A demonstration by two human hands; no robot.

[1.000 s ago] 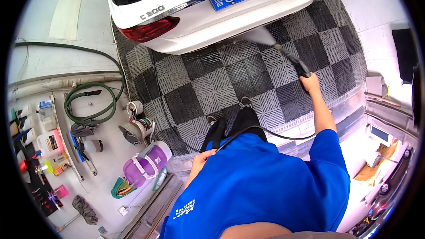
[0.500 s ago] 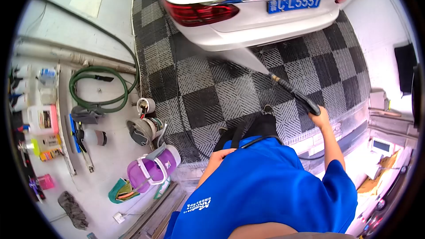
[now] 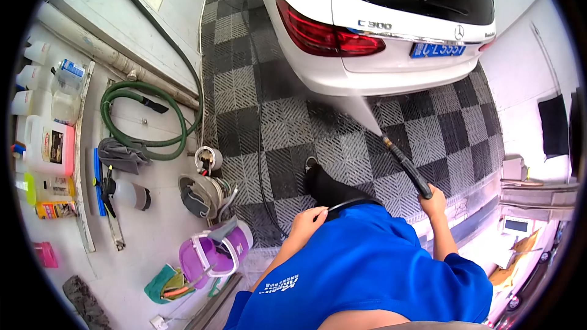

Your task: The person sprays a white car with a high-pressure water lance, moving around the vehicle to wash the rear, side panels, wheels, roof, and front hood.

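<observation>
The right hand [image 3: 433, 203] had its fingers wrapped round the grip of the spray gun [image 3: 405, 167], which pointed away to the far left, over the floor [image 3: 275, 137]. A white spray [image 3: 362, 113] fanned from its tip to the lower edge of the car [image 3: 367, 73], at the far side. The left hand [image 3: 306, 225], nearer and to the left, pinched the black hose [image 3: 356, 202] between thumb and fingers, just by the blue shirt [image 3: 367, 263]. Farther left lay a coiled green hose [image 3: 154, 156] and, nearer, a purple bucket [image 3: 241, 237].
</observation>
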